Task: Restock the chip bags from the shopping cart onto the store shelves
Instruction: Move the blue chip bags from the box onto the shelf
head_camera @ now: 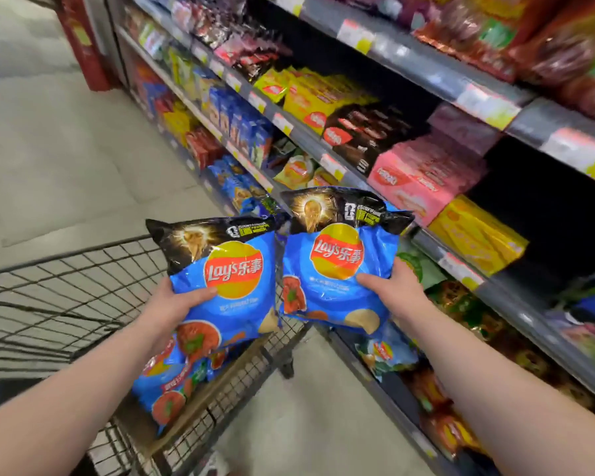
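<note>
I hold two blue Lay's chip bags upright, side by side, above the cart's right rim. My left hand (177,305) grips the lower left edge of the left bag (227,280). My right hand (394,290) grips the lower right side of the right bag (337,266), which is nearest the shelves. More blue Lay's bags (167,389) lie in the wire shopping cart (66,286) below my left forearm. The store shelves (437,249) run along the right, and a shelf edge passes just behind the right bag.
The shelves hold yellow, black and pink snack boxes (423,176) at hand height, blue packs further down the aisle, and more bags on the lower shelf (461,304). A dark gap (547,207) opens right of the pink boxes. Grey floor lies to the left, with a red pillar (83,42) far off.
</note>
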Tool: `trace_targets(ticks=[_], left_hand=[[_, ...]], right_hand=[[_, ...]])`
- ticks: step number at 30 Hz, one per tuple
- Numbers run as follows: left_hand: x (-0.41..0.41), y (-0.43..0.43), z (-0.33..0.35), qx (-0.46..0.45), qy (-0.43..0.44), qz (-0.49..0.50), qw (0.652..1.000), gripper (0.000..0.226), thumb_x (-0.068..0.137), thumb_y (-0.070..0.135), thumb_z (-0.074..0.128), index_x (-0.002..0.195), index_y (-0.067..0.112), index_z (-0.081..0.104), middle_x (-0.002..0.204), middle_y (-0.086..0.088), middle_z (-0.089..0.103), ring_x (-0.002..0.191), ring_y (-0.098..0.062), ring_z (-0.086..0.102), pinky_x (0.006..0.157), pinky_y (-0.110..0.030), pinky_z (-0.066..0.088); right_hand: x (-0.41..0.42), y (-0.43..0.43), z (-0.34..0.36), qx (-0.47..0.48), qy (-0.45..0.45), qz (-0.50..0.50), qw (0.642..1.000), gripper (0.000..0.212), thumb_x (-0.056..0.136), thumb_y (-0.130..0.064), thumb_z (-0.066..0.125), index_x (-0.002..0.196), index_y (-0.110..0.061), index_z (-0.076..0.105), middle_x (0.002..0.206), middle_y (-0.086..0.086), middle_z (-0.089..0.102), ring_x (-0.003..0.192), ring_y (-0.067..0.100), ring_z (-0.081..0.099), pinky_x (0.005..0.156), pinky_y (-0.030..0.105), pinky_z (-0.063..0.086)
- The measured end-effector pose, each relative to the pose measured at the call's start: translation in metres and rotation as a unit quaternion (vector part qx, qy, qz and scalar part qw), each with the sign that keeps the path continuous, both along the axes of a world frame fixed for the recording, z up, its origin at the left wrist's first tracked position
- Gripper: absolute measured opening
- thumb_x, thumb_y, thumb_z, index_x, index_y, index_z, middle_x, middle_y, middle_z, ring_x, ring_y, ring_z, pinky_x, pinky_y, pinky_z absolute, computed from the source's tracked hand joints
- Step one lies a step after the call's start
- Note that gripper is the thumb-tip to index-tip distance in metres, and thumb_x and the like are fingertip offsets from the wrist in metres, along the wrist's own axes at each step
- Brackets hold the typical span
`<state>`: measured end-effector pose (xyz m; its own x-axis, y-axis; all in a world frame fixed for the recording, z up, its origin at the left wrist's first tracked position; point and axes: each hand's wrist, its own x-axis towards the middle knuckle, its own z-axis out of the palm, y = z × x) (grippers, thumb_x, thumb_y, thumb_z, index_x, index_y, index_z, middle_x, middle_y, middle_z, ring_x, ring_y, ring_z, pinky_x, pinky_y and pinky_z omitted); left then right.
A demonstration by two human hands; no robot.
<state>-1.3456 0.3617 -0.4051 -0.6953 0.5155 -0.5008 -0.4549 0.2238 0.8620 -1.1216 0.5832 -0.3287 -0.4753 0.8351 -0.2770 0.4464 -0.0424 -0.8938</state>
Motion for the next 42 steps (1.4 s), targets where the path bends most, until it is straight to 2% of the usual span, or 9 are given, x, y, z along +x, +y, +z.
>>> trace_targets(ticks=[5,7,10,13,21,25,31,36,42], left_hand=[[0.078,0.035,0.027,0.033,0.029,-0.108,0.993,0.062,0.064,0.012,0.084,0.119,0.007,0.056,0.11,-0.018,0.07,0.092,-0.034,0.07,0.084,-0.051,0.055],[0.123,0.047,0.039,0.047,0.033,-0.148,0.987,0.07,0.055,0.019,0.089,0.116,0.008,0.056,0.104,-0.013,0.073,0.086,-0.029,0.072,0.079,-0.046,0.058],[0.207,0.056,0.06,0.072,0.037,-0.213,0.974,0.024,0.077,0.0,0.071,0.091,0.014,0.059,0.072,-0.002,0.075,0.055,-0.012,0.07,0.049,-0.025,0.057],[0.288,0.057,0.075,0.081,0.044,-0.263,0.96,0.022,0.08,-0.003,0.067,0.09,0.013,0.058,0.073,-0.002,0.074,0.047,-0.008,0.067,0.04,-0.021,0.052],[0.446,0.068,0.095,0.096,0.023,-0.434,0.896,0.076,0.052,0.018,0.088,0.121,0.01,0.056,0.108,-0.015,0.072,0.09,-0.033,0.071,0.079,-0.047,0.057],[0.52,0.084,0.126,0.113,0.047,-0.486,0.866,0.062,0.061,0.014,0.085,0.117,0.009,0.059,0.107,-0.017,0.071,0.089,-0.033,0.07,0.079,-0.043,0.056],[0.613,0.127,0.154,0.156,0.048,-0.539,0.827,0.044,0.077,0.009,0.075,0.112,0.016,0.049,0.099,-0.007,0.066,0.08,-0.023,0.066,0.062,-0.032,0.05],[0.676,0.171,0.174,0.17,0.04,-0.591,0.788,0.056,0.069,0.009,0.082,0.116,0.008,0.052,0.103,-0.013,0.07,0.087,-0.032,0.068,0.081,-0.045,0.054],[0.737,0.232,0.204,0.213,0.024,-0.625,0.75,0.039,0.073,0.007,0.078,0.104,0.014,0.057,0.092,-0.01,0.073,0.077,-0.028,0.072,0.069,-0.04,0.056]], right_hand=[[0.129,-0.02,0.024,0.003,0.046,-0.108,0.993,0.037,0.08,-0.008,0.072,0.111,-0.018,0.054,0.104,0.001,0.066,0.094,0.023,0.066,0.087,0.041,0.054],[0.189,-0.036,0.033,0.025,0.064,-0.151,0.986,0.034,0.08,-0.006,0.071,0.107,-0.018,0.054,0.096,-0.002,0.064,0.083,0.016,0.063,0.078,0.033,0.052],[0.28,-0.069,0.045,0.05,0.083,-0.23,0.968,0.03,0.08,-0.005,0.071,0.103,-0.015,0.054,0.093,0.0,0.063,0.08,0.016,0.062,0.075,0.032,0.052],[0.366,-0.107,0.058,0.07,0.093,-0.298,0.947,0.029,0.081,-0.003,0.07,0.102,-0.016,0.054,0.091,-0.001,0.064,0.078,0.016,0.062,0.077,0.034,0.051],[0.547,-0.187,0.099,0.122,0.093,-0.424,0.892,0.024,0.083,-0.004,0.068,0.1,-0.015,0.056,0.083,-0.007,0.063,0.07,0.008,0.061,0.051,0.014,0.05],[0.606,-0.213,0.116,0.138,0.092,-0.481,0.861,0.024,0.083,-0.004,0.068,0.103,-0.014,0.059,0.095,0.006,0.068,0.078,0.019,0.065,0.064,0.027,0.056],[0.68,-0.222,0.141,0.181,0.093,-0.548,0.811,0.024,0.085,-0.005,0.066,0.104,-0.014,0.056,0.086,-0.005,0.063,0.073,0.008,0.06,0.045,0.01,0.048],[0.73,-0.203,0.171,0.202,0.064,-0.6,0.771,0.018,0.082,-0.006,0.069,0.093,-0.016,0.061,0.091,0.005,0.068,0.077,0.02,0.066,0.066,0.032,0.057],[0.782,-0.174,0.205,0.25,0.061,-0.623,0.738,0.015,0.082,-0.006,0.068,0.089,-0.017,0.061,0.09,0.007,0.067,0.076,0.021,0.064,0.07,0.036,0.054]])
